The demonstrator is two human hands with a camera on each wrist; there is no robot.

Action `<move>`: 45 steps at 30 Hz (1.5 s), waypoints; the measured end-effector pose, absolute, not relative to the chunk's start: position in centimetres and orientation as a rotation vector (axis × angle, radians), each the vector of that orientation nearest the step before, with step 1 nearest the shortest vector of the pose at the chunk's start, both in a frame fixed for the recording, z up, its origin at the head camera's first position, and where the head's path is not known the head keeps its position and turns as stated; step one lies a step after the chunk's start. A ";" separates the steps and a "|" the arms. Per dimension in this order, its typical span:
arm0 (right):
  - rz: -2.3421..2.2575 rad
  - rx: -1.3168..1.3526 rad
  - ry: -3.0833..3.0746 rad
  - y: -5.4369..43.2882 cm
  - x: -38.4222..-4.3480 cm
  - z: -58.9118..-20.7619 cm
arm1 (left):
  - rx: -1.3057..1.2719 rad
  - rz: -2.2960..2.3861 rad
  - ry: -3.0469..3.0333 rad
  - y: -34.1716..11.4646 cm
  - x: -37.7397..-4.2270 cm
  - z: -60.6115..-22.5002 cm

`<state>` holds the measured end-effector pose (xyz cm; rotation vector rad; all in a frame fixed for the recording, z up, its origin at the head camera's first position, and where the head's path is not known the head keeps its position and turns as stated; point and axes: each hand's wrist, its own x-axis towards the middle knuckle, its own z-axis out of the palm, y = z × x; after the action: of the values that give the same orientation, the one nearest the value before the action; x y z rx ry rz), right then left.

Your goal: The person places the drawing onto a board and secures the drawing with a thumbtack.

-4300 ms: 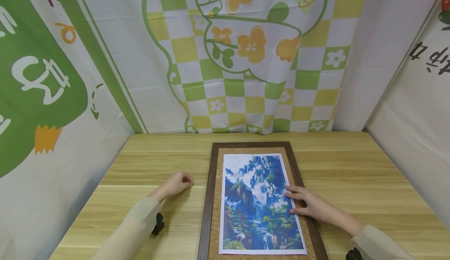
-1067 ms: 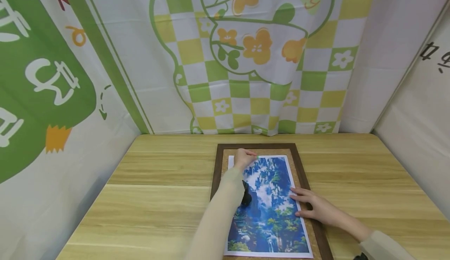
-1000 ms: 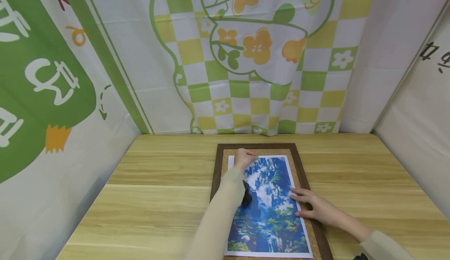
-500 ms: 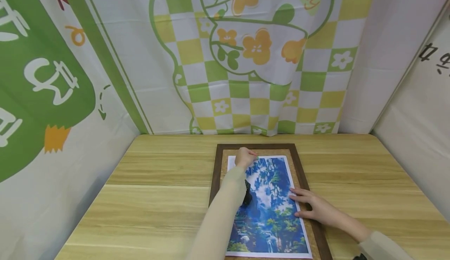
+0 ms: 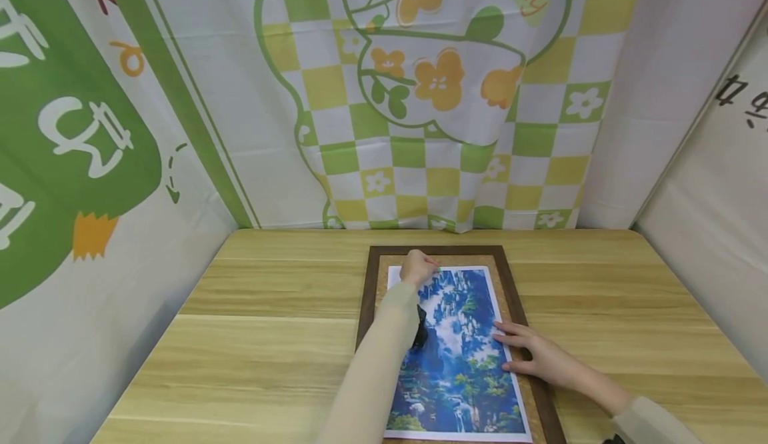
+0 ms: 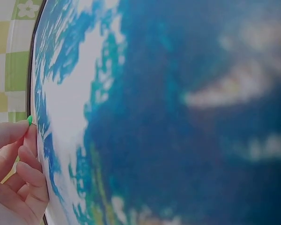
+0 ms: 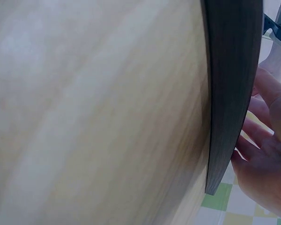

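Observation:
A printed landscape picture (image 5: 459, 357) on white paper lies on a cork board (image 5: 468, 259) with a dark brown wooden frame (image 5: 509, 281). My left hand (image 5: 418, 269) pinches a small green pushpin (image 6: 29, 120) at the middle of the paper's top edge. The left wrist view shows the pin's head between the fingertips; whether its point is in the cork I cannot tell. My right hand (image 5: 543, 357) rests with spread fingers on the picture's right edge. In the right wrist view, that hand (image 7: 267, 154) is partly behind the frame's side.
The board lies on a wood-grain table (image 5: 270, 337), with table surface to its left and right. A checked, flowered curtain (image 5: 414, 177) hangs behind the table's far edge. Printed cloth walls (image 5: 198, 164) close off both sides. Each wrist carries a dark strapped device (image 5: 420, 327).
From the table left of the board, my left hand has moved to the paper's top edge with the pushpin. Over the last second it barely shifts. My right hand stays on the paper's edge.

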<state>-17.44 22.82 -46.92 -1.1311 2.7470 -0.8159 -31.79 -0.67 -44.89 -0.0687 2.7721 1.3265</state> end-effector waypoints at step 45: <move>-0.807 -1.012 2.653 22.7 -17.8 -45.5 | 0.051 1.610 2.358 -2.9 -32.4 -45.6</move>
<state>-17.81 22.66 -45.46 -1.0124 2.6533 -0.8074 -32.35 -2.89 -45.57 0.0509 2.3581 1.6098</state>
